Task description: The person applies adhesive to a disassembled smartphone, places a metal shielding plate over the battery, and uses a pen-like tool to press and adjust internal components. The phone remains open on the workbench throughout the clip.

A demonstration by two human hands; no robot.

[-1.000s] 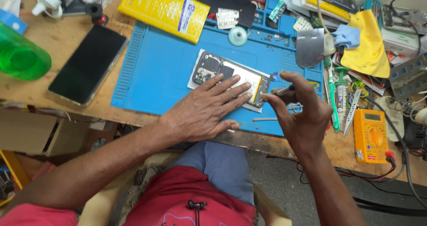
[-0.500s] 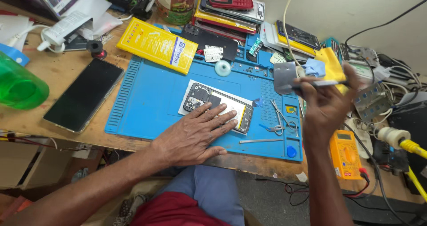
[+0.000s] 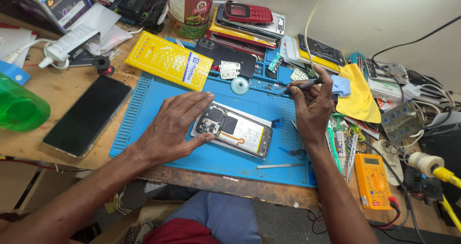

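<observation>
The left hand [image 3: 175,126] lies flat, fingers spread, steadying the opened black smartphone [image 3: 235,131] on the blue silicone mat [image 3: 158,97]. The right hand [image 3: 312,107] pinches a slim dark screwdriver [image 3: 300,86].

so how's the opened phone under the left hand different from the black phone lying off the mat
The opened phone has its back off, with battery and circuit board showing; the black phone is closed, a plain dark face.
The opened phone lies on the blue mat; the black phone lies on the bare wooden bench.
The left hand touches the opened phone; nothing touches the black phone.
Both lie flat.
</observation>
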